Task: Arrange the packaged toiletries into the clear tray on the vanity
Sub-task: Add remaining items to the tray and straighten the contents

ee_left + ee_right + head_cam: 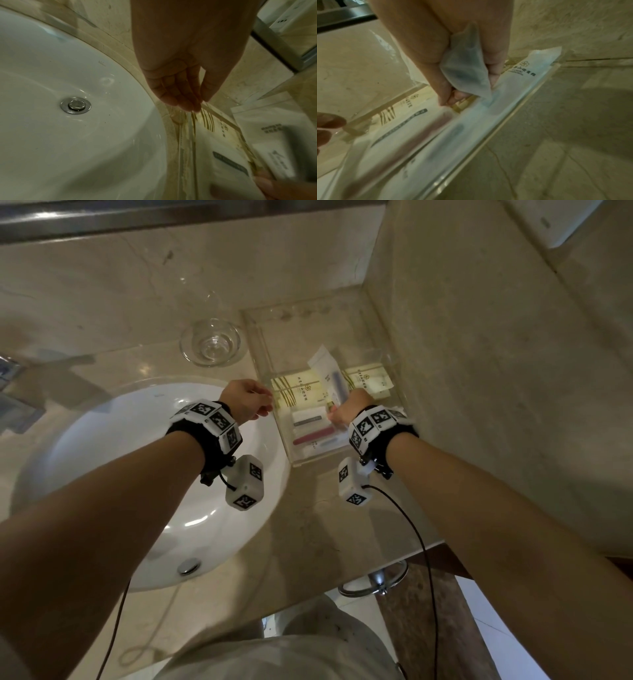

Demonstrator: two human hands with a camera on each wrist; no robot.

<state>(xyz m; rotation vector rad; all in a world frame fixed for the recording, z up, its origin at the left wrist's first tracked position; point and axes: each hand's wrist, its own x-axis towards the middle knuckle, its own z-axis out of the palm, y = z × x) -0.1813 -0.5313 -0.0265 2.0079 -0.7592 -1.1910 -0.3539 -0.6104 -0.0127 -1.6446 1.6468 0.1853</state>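
Observation:
The clear tray (261, 350) stands on the vanity against the right wall. Two yellowish packets (301, 392) lie across its middle, and white toothbrush packets (310, 430) lie at its front. My right hand (337, 412) grips a white packet with a blue toothbrush (328, 373), held tilted above the tray's middle. In the right wrist view my fingers (443, 86) curl round that packet (465, 65) just over the packets lying in the tray (513, 93). My left hand (269, 405) is open, its straight fingertips (187, 105) touching the tray's left wall (187, 148).
A white sink basin (102, 474) with a metal drain (188, 566) lies left of the tray. A small glass bowl (210, 342) stands behind the basin, beside the tray. The faucet (13, 395) is at far left. The stone wall (496, 371) closes the right side.

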